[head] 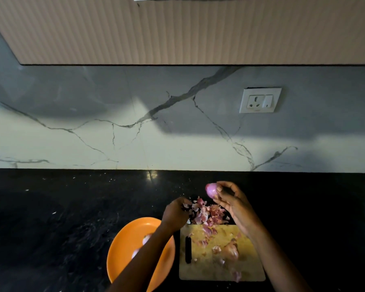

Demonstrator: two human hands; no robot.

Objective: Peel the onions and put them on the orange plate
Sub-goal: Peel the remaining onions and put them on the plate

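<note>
Right hand (230, 199) fingers pinch a glossy purple peeled onion (211, 190); left hand (176, 211) fingers pinch papery skin scraps (207, 213). Below the left fingers, the round orange plate (122, 245) holds two peeled onions; one brown unpeeled onion (231, 251) remains.

Right hand (230, 199) was raised, fingers curled round an onion (211, 190). Left hand (176, 211) reached forward, fingers bent down pinching peel (185, 205).

A cutting board (221, 252) is laid on the counter (51, 218), with a plate (122, 249) just beside it to the left. An unpeeled onion (231, 251) is set on the board. A heap of peels (207, 213) is found behind the board's far edge. A socket (260, 100) is mounted on the wall behind.
</note>
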